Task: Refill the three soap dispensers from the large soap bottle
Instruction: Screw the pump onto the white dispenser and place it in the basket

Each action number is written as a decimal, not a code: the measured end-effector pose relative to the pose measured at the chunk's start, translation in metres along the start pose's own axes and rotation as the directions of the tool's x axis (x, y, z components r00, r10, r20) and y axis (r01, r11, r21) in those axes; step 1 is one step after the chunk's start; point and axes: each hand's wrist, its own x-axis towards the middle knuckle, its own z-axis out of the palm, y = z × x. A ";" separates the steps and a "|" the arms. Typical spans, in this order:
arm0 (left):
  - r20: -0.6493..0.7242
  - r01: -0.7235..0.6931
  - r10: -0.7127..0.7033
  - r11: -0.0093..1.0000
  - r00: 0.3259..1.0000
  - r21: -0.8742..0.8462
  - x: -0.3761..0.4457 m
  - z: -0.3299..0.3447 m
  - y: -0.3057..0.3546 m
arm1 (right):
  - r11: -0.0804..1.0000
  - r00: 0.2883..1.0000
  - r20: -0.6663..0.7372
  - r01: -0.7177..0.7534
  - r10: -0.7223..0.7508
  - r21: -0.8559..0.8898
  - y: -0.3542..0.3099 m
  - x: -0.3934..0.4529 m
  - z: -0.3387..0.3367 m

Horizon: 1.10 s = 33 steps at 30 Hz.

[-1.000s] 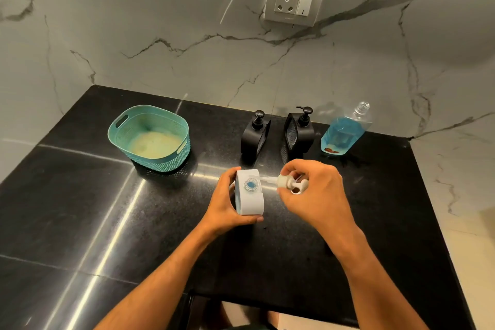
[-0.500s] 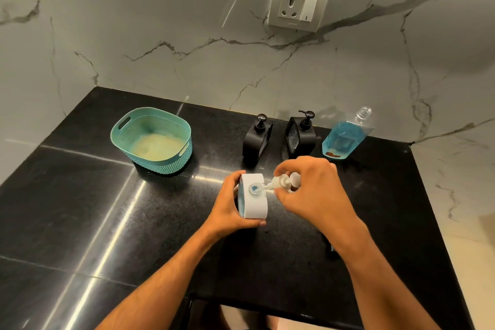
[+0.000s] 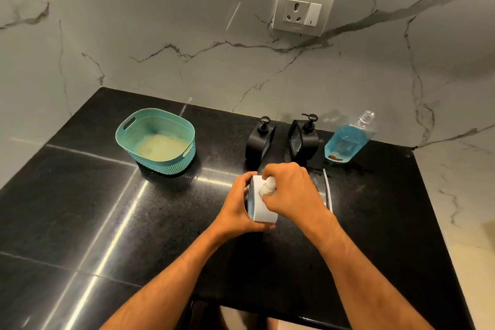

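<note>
In the head view, a white soap dispenser [image 3: 261, 205] is seen standing upright on the black bench [image 3: 80, 222], near its front edge and about midway across. It is held by the left hand [image 3: 238, 207], whose grip is wrapped round the body from the left side, with the thumb lying along the near lower edge and the fingertips reaching over the far top corner. A white pump head [image 3: 267, 187] is seated on top of the dispenser and is pinched by the right hand [image 3: 290, 191], whose grip is curled narrowly round it from the right and from above, so that most of the pump is covered. The two hands are set close together, touching the same dispenser from opposite sides.

Two black soap dispensers are placed farther back, by the marble wall [image 3: 160, 21]: the left one [image 3: 260, 142] and the right one [image 3: 304, 139] stand just beside each other, both with their pumps fitted. To their right the large soap bottle [image 3: 348, 142] is seen, clear, uncapped, leaning towards the wall and partly filled with blue liquid. It is well apart from both hands.

A teal basket [image 3: 158, 142] is set at the left of the bench, with something pale lying in its bottom. A thin white strip [image 3: 328, 187] lies on the bench just right of the right hand. A wall socket [image 3: 304, 11] is mounted above.
</note>
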 end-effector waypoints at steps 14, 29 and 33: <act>-0.020 0.013 -0.013 1.000 1.000 0.001 0.003 0.003 -0.001 | 1.000 0.989 -0.150 0.010 -0.008 0.013 0.015 -0.015 0.012; -0.019 -0.021 0.021 1.000 1.000 -0.003 0.008 0.001 0.006 | 0.940 0.978 -0.205 0.102 -0.035 0.325 0.027 -0.021 0.013; -0.012 -0.013 0.013 1.000 1.000 0.001 0.009 0.001 0.008 | 0.922 0.973 -0.230 0.068 0.023 0.380 0.027 -0.019 0.018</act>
